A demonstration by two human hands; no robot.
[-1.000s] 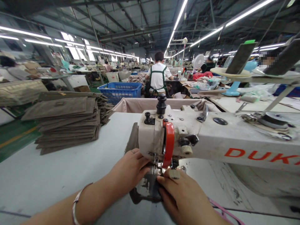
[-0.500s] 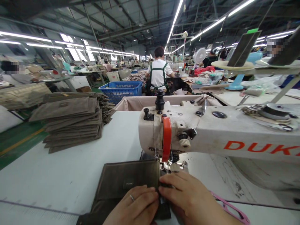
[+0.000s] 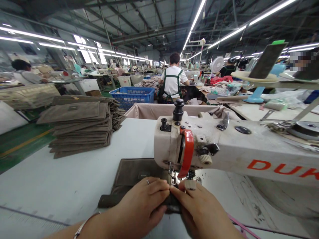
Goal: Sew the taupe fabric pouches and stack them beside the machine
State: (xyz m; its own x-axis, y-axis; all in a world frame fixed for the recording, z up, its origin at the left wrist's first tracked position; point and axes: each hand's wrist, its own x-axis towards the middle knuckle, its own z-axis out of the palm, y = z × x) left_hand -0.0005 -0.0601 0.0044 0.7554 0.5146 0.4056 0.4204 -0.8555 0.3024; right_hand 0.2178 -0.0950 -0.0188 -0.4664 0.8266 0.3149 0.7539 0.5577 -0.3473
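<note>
Where hands [image 3: 142,202] [image 3: 199,209] meet, canvas pouch [image 3: 139,171] crosswise

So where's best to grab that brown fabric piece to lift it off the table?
Probably its far left corner, from the left: the brown fabric piece lies flat on the white table there, edge free, while its right end sits at the sewing machine under the left hand and right hand.

Canvas piece [image 3: 138,169]: stitching probably hidden
</note>
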